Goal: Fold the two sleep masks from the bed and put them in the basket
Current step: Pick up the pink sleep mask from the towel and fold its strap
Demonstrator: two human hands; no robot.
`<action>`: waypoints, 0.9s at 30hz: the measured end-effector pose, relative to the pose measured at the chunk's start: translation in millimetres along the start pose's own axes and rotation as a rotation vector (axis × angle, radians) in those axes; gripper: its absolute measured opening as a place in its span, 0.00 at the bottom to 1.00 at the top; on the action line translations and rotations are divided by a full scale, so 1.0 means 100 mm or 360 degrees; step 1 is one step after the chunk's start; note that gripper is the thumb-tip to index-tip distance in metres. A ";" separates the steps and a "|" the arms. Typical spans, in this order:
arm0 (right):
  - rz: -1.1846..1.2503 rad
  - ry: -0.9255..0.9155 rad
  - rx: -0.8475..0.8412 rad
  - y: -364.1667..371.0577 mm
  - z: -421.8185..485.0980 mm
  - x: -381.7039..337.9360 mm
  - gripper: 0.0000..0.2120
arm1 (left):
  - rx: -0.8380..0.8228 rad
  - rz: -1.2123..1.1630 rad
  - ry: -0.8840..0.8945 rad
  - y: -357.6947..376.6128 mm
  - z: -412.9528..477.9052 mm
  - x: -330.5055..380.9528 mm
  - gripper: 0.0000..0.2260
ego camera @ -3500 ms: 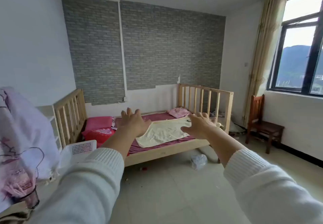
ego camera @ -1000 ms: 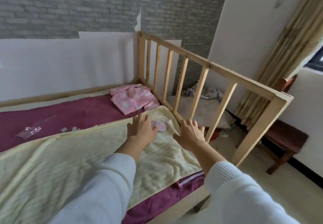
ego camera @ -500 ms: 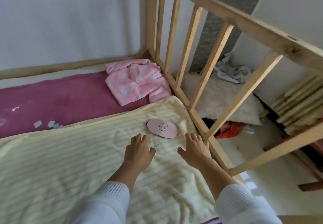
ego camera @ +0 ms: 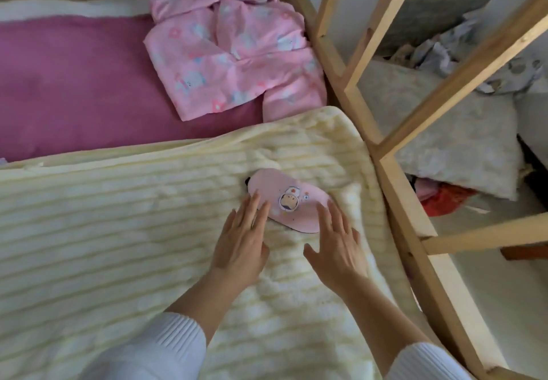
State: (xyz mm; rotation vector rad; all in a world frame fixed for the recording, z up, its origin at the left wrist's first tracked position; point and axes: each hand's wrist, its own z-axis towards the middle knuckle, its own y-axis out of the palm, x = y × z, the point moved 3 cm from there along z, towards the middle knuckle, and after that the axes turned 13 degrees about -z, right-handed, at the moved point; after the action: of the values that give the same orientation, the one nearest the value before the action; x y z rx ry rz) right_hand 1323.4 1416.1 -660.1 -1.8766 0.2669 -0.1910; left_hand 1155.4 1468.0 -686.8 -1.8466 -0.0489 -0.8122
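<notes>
Setting: home bedroom. Evidence: wooden bed frame [ego camera: 382,154] with slatted rail, running from top centre to lower right of frame; magenta sheet [ego camera: 74,83] at upper left; cream ribbed blanket [ego camera: 118,216] across centre and lower left; pink printed pyjama top [ego camera: 234,53] at top centre; pink sleep mask [ego camera: 289,200] flat on the blanket at centre. Beyond the rail, at right: a pale pillow [ego camera: 450,142] on the floor, crumpled cloth [ego camera: 504,62] above it, something red [ego camera: 444,198] below.
</notes>
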 end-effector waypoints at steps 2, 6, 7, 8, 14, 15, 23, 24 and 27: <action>0.0034 -0.0003 0.0047 0.10 0.15 0.03 0.40 | 0.0032 0.0019 0.0091 0.07 0.19 -0.01 0.38; 0.0029 -0.0013 0.0083 0.19 0.28 0.07 0.33 | 0.0052 -0.0040 0.0102 0.05 0.42 -0.01 0.29; 0.0062 -0.0025 0.0122 0.16 0.28 0.07 0.30 | 0.0079 -0.0093 0.0064 0.01 0.43 0.00 0.26; 0.0139 -0.0028 0.0177 0.10 0.27 0.07 0.27 | 0.0111 -0.0166 0.0028 -0.04 0.43 0.02 0.23; 0.0759 -0.0044 0.0481 -0.61 -0.04 0.05 0.13 | 0.0277 -0.0665 -0.0012 -0.69 0.09 0.35 0.18; 0.0832 -0.0046 0.0510 -0.77 -0.16 0.04 0.12 | 0.0282 -0.0790 -0.0042 -0.84 -0.01 0.40 0.17; 0.0933 -0.0114 0.0767 -1.99 -1.57 -0.45 0.15 | 0.0319 -0.1587 -0.0297 -2.14 -1.31 1.00 0.13; 0.0925 -0.0158 0.0802 -2.08 -1.74 -0.54 0.16 | 0.0271 -0.1781 -0.0404 -2.24 -1.47 1.07 0.14; 0.0833 -0.0305 0.0881 -2.32 -2.21 -0.79 0.16 | -0.0050 -0.2679 -0.0699 -2.47 -1.97 1.25 0.21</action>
State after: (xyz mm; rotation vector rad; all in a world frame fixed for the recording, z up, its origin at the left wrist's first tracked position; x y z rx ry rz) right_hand 1209.9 1306.4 -370.4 -1.2164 0.5052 0.2516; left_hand 1054.3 1368.0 -378.1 -1.6702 -2.0493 -1.3914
